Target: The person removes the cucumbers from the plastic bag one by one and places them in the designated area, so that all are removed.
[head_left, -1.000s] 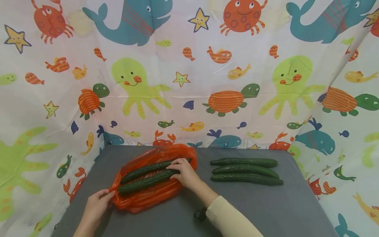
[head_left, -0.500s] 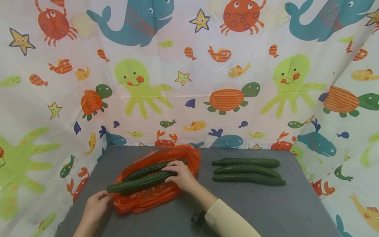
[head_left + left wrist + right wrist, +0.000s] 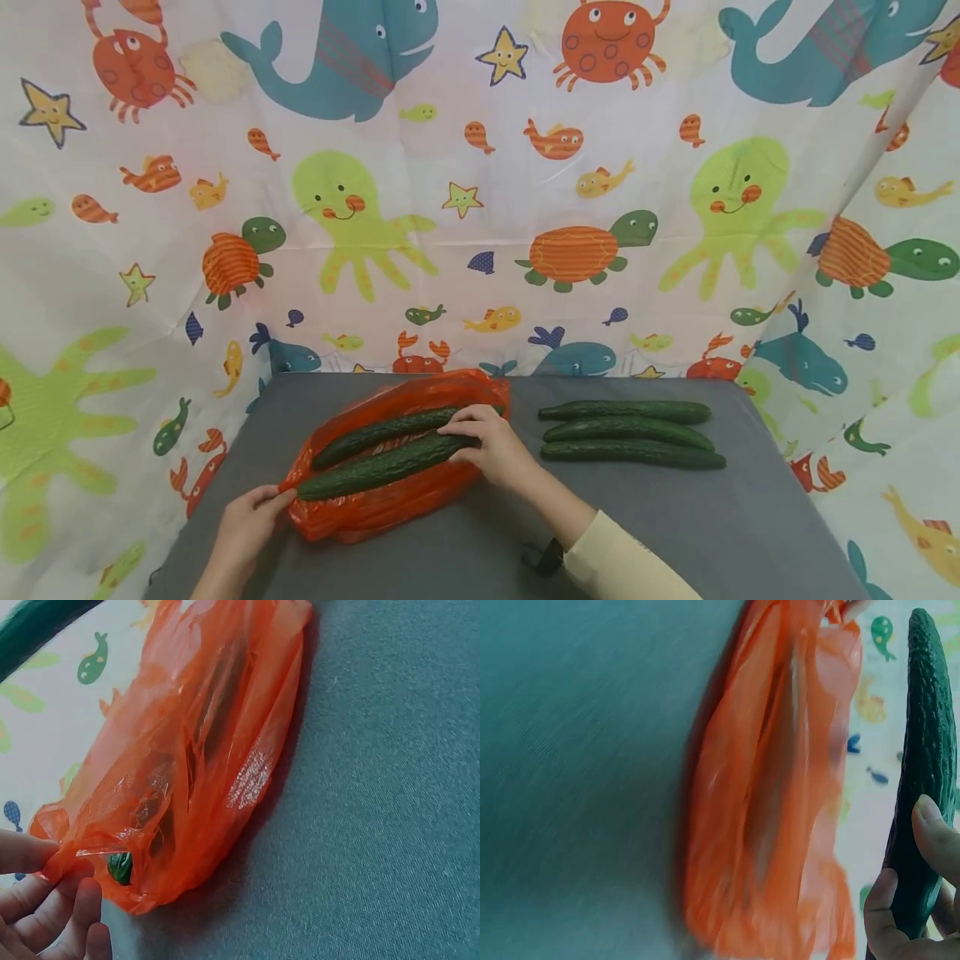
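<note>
My right hand (image 3: 498,454) grips the right end of a dark green cucumber (image 3: 375,468), slanting over an orange plastic bag (image 3: 390,510). The right wrist view shows the thumb and fingers round this cucumber (image 3: 926,742), raised beside the bag (image 3: 772,787). A second cucumber (image 3: 382,435) lies behind it within the bag's outline. At the bag's left end, my left hand (image 3: 251,521) pinches the plastic. In the left wrist view, the left hand (image 3: 49,907) holds the gathered film between thumb and fingers. A green tip (image 3: 120,868) shows at the bag's opening there.
Three more cucumbers (image 3: 628,431) lie side by side on the right of the grey table (image 3: 675,533). A cloth (image 3: 480,250) printed with sea animals hangs behind and at both sides. Something small and black (image 3: 543,557) is by the right sleeve.
The gripped cucumber first shifted left, its end reaching past the bag's edge, then came back right with my right hand. My left hand stays at the bag's left end.
</note>
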### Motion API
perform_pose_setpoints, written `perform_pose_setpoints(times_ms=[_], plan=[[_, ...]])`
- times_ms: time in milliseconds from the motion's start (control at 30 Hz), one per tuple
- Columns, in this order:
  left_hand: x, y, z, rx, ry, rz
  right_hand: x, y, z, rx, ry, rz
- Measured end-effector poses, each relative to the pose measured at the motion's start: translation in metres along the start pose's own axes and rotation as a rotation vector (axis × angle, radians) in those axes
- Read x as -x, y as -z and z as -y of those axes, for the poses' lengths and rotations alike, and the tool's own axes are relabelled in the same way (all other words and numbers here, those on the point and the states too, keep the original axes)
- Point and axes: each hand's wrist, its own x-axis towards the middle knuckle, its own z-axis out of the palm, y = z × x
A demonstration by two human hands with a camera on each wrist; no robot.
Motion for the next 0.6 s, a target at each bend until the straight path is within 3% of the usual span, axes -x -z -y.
perform_pose_setpoints(times_ms=[200,600], plan=[[-0.006,-0.003,-0.003,0.005,-0.003,0.003,0.025,0.03,-0.029,0.058,-0.003,-0.079],[-0.022,-0.005,-0.007,0.02,-0.008,0.012,0.084,0.08,-0.097,0.145,-0.132,-0.198]])
